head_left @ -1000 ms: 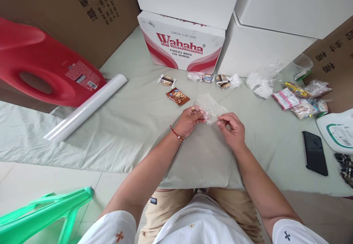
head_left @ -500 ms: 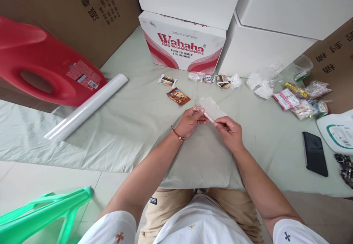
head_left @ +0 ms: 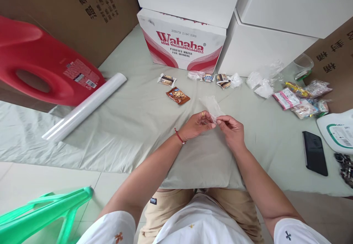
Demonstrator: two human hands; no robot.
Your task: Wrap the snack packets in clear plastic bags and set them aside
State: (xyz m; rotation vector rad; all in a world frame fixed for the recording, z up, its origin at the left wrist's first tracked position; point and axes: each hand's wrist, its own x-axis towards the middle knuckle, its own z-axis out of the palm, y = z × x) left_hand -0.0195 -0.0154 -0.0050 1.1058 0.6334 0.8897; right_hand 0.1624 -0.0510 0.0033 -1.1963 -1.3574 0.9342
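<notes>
A thin clear plastic bag [head_left: 213, 105] is pinched at its near end between both hands, its loose part spreading away over the cloth. My left hand [head_left: 197, 125], with a ring and a red cord bracelet, is closed on the bag's gathered edge. On the right, my right hand [head_left: 231, 129] pinches the same edge between thumb and fingers, the two hands almost touching. Beyond the left hand lies a brown cookie packet [head_left: 178, 95]. Farther back is a clear-wrapped snack [head_left: 166, 80].
A plastic film roll [head_left: 85, 106] and a big red jug [head_left: 49, 67] lie left. Wrapped snacks [head_left: 223, 81] sit before the Wahaha carton [head_left: 182, 45]. Right are crumpled plastic bags [head_left: 261, 84], more snack packets [head_left: 286, 99], a phone [head_left: 314, 153], a white bottle [head_left: 338, 132] and keys [head_left: 344, 168].
The bag's near edge, stretched between my hands before, is now bunched together. My left hand has shifted right and nearer to me, close against the right hand.
</notes>
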